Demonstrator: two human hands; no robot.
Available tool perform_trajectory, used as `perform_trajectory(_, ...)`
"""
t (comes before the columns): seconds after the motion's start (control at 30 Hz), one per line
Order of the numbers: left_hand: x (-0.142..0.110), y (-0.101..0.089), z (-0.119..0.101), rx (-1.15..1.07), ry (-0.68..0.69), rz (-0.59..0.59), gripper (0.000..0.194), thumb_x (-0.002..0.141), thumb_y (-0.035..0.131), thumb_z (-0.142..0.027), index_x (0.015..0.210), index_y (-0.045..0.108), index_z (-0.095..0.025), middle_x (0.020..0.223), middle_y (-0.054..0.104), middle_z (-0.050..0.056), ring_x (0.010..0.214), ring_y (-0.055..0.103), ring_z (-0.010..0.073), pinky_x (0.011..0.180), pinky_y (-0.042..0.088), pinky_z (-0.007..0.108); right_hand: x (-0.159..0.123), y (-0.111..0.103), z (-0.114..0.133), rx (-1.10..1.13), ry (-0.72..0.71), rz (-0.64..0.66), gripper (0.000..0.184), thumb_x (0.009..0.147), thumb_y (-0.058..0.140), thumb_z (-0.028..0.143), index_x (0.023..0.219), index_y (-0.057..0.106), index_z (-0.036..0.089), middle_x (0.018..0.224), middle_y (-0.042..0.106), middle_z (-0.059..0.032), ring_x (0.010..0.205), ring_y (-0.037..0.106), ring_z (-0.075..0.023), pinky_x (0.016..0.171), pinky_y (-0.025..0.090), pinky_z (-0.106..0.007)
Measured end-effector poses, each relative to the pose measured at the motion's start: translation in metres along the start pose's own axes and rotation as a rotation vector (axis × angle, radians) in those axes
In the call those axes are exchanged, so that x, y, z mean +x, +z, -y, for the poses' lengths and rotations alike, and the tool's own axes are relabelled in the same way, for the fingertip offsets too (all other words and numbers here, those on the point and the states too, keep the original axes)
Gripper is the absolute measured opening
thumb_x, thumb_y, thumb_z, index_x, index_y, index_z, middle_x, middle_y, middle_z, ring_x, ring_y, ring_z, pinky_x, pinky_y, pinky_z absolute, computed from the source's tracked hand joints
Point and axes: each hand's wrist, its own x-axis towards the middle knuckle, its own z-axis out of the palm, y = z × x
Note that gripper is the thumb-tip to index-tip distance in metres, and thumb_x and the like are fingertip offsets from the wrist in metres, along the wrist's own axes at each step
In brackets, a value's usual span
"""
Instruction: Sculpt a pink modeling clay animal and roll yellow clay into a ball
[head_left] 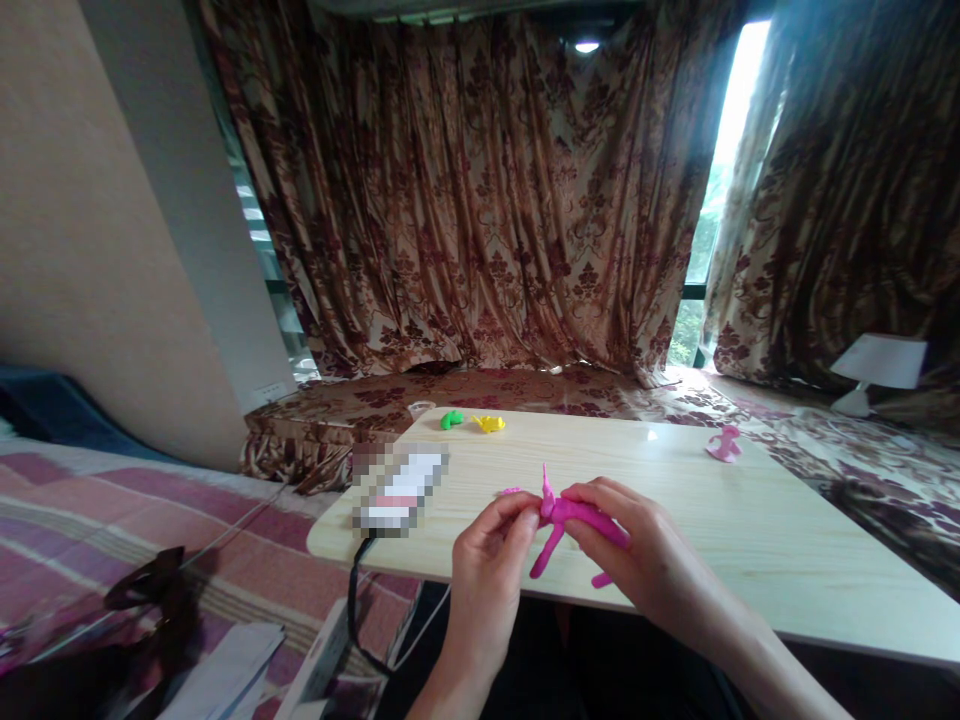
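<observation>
A bright pink clay figure [549, 530] with a thin upright spike and leg-like limbs is held between my two hands, above the front edge of the table. My left hand [491, 560] pinches its head end between thumb and fingertips. Around the body, my right hand [637, 545] closes with the thumb below and fingers on top, hiding part of it. Just behind my left fingertips, a small pink piece [508, 491] lies on the table.
On the pale wooden table [750, 540], green clay [451, 420] and yellow clay [489, 424] lie at the back left. A light pink piece [724, 443] stands back right. A blurred-out device [405, 490] with a black cable [352, 600] is at the left edge. A lamp [877, 365] stands far right.
</observation>
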Motion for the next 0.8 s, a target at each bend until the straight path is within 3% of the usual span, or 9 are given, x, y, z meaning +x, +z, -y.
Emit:
perform_trajectory(0.4,0.0025,-0.0048,0.0026,-0.138,-0.075,0.100,0.022,0.081,0.059,-0.025,0.101,0.067,-0.019,0.101,0.068,0.005,0.102,0.058,0.0200,0.095,0.039,0.031,-0.0004,-0.0016,0.0053,-0.084,-0.035,-0.015,0.011,0.089,0.050,0.023,0.095,0.060,0.023,0.086,0.058,-0.0012,0.077,0.055,-0.0153,0.070,0.044,-0.029)
perform_trajectory(0.8,-0.0020,0.0020,0.0083,-0.104,-0.068,0.032,0.022,0.079,0.062,-0.025,0.099,0.068,-0.020,0.102,0.069,0.005,0.101,0.059,0.0197,0.096,0.038,0.032,0.0008,-0.0010,0.0041,-0.097,-0.037,-0.028,0.015,0.090,0.049,0.025,0.096,0.062,0.022,0.086,0.059,-0.0026,0.079,0.056,-0.0166,0.074,0.047,-0.030)
